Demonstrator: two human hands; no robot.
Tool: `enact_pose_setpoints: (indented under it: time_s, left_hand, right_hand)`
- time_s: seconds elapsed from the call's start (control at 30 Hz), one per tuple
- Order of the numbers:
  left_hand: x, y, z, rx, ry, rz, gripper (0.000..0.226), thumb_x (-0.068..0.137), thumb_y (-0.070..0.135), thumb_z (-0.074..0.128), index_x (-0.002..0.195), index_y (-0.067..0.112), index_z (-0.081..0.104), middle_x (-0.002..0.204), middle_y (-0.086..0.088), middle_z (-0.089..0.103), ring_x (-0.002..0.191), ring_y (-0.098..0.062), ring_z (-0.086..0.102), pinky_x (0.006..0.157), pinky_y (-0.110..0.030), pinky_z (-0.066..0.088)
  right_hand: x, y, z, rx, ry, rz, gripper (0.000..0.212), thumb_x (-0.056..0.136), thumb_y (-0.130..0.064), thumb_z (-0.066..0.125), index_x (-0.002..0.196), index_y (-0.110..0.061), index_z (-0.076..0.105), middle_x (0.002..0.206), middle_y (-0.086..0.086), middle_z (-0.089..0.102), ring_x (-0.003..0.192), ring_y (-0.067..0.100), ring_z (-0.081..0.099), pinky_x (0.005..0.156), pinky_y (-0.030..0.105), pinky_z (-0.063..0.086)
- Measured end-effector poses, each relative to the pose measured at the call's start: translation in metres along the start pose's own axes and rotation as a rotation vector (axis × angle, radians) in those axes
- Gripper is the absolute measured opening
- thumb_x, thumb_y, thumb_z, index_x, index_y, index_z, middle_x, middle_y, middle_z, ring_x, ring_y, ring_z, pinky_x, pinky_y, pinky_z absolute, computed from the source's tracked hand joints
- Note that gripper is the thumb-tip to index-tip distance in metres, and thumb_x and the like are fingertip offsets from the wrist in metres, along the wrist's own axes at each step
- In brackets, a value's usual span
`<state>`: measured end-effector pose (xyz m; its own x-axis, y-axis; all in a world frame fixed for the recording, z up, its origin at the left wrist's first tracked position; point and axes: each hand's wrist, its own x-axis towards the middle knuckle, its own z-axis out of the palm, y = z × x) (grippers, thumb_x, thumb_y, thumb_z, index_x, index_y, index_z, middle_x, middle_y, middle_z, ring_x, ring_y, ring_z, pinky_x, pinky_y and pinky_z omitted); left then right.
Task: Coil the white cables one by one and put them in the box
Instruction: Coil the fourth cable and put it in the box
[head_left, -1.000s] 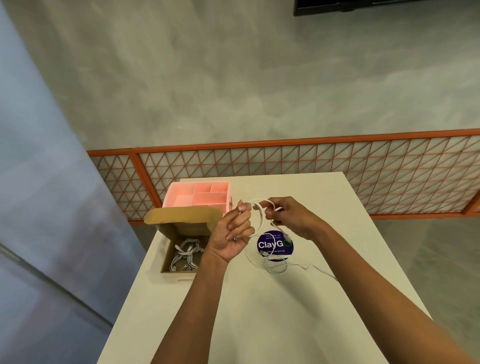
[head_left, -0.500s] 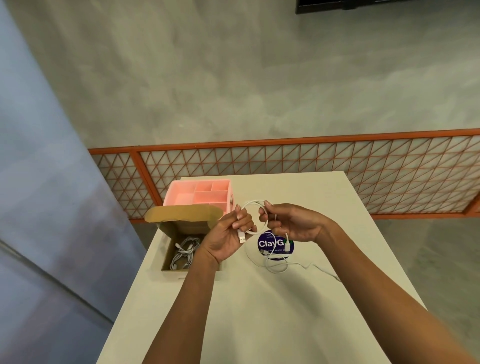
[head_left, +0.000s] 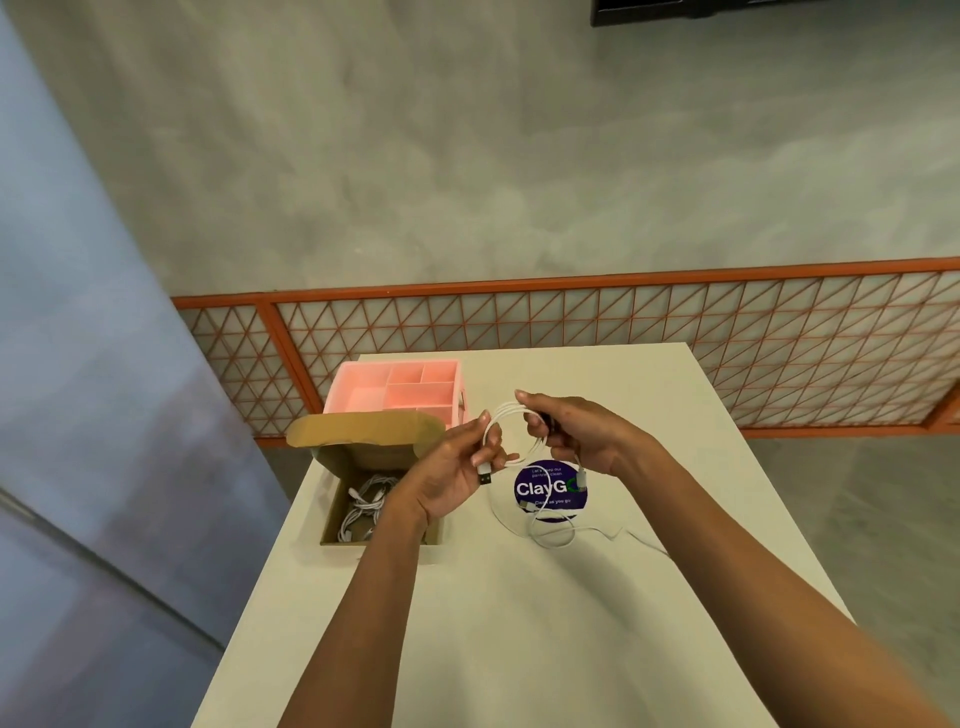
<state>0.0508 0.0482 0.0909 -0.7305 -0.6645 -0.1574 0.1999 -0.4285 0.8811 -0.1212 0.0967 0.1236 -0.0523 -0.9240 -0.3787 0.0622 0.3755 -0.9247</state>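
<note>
There is one wide-angle view, from the person's head, facing forward and tilted steeply down along both bare forearms. The white rectangular surface (head_left: 519, 623) runs away from the lens up the middle, its near end cut off by the bottom edge. The left hand (head_left: 457, 462) and right hand (head_left: 582, 436) sit near centre at arm's length. The orange lattice railing (head_left: 623, 322) beyond the far edge looks much farther off.

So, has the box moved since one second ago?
No. The box still sits at the left edge of the table, just before the pink organizer, as before.
</note>
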Motion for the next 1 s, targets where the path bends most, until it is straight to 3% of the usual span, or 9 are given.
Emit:
enact_pose_setpoints:
  time_s: [0.13,0.27,0.33,0.53,0.73,0.83,0.93,1.0]
  left_hand:
    - [0.001,-0.001,0.001,0.002,-0.022,0.021,0.024,0.093,0.023,0.042,0.077,0.007,0.05,0.048,0.004,0.039,0.054,-0.012,0.046,0.066,-0.023,0.046]
    - [0.005,-0.004,-0.002,0.021,-0.003,0.04,0.028,0.098,0.015,0.038,0.075,0.008,0.052,0.056,0.001,0.046,0.063,-0.014,0.054,0.083,-0.03,0.046]
    - [0.007,-0.007,0.0,-0.009,0.013,0.054,0.03,0.097,0.018,0.039,0.072,0.01,0.052,0.055,0.002,0.043,0.062,-0.014,0.05,0.087,-0.032,0.045]
    - [0.013,-0.009,0.01,0.052,0.062,0.069,0.036,0.102,0.027,0.032,0.07,0.014,0.04,0.05,0.009,0.028,0.046,-0.006,0.033,0.075,-0.025,0.049]
    - [0.014,-0.005,0.016,0.136,0.07,0.071,0.037,0.103,0.025,0.031,0.069,0.015,0.039,0.049,0.01,0.028,0.043,-0.005,0.027,0.071,-0.026,0.043]
    - [0.016,-0.006,0.015,0.136,0.103,0.08,0.037,0.103,0.025,0.031,0.069,0.015,0.039,0.047,0.011,0.028,0.042,-0.005,0.027,0.069,-0.027,0.041]
    - [0.017,-0.005,0.011,0.058,0.141,0.086,0.036,0.103,0.025,0.033,0.069,0.014,0.039,0.047,0.01,0.028,0.041,-0.005,0.027,0.065,-0.024,0.041]
    - [0.017,-0.004,0.01,0.043,0.153,0.09,0.036,0.103,0.024,0.034,0.069,0.014,0.039,0.047,0.01,0.028,0.042,-0.005,0.027,0.063,-0.023,0.041]
  right_hand:
    - [0.005,0.002,-0.001,0.037,0.032,0.013,0.032,0.09,-0.031,0.056,0.059,-0.02,0.052,0.057,-0.005,0.045,0.052,0.008,0.022,0.043,0.02,0.018]
    - [0.008,0.001,-0.004,0.038,0.064,0.033,0.031,0.087,-0.029,0.056,0.058,-0.019,0.049,0.056,-0.006,0.043,0.052,0.009,0.02,0.046,0.022,0.016]
    - [0.01,0.002,-0.004,0.034,0.07,0.03,0.033,0.088,-0.03,0.055,0.057,-0.02,0.049,0.056,-0.007,0.043,0.051,0.009,0.02,0.046,0.022,0.016]
    - [0.012,0.007,-0.005,0.069,0.054,-0.002,0.034,0.092,-0.036,0.056,0.064,-0.017,0.054,0.059,-0.005,0.047,0.048,0.007,0.024,0.041,0.018,0.019]
    - [0.009,0.01,-0.01,0.083,0.02,0.01,0.036,0.092,-0.04,0.056,0.066,-0.015,0.058,0.061,-0.003,0.051,0.051,0.008,0.026,0.042,0.018,0.022]
    - [0.007,0.012,-0.015,0.095,-0.074,-0.018,0.036,0.098,-0.038,0.044,0.08,-0.013,0.06,0.067,-0.004,0.053,0.053,0.007,0.031,0.046,0.018,0.027]
    - [0.006,0.013,-0.025,0.069,-0.169,-0.097,0.028,0.102,-0.015,0.038,0.102,-0.006,0.064,0.083,-0.003,0.06,0.062,0.008,0.04,0.055,0.017,0.036]
    - [0.003,0.013,-0.029,-0.032,-0.173,-0.121,0.025,0.1,-0.006,0.041,0.109,-0.001,0.064,0.083,-0.001,0.06,0.067,0.007,0.047,0.06,0.016,0.041]
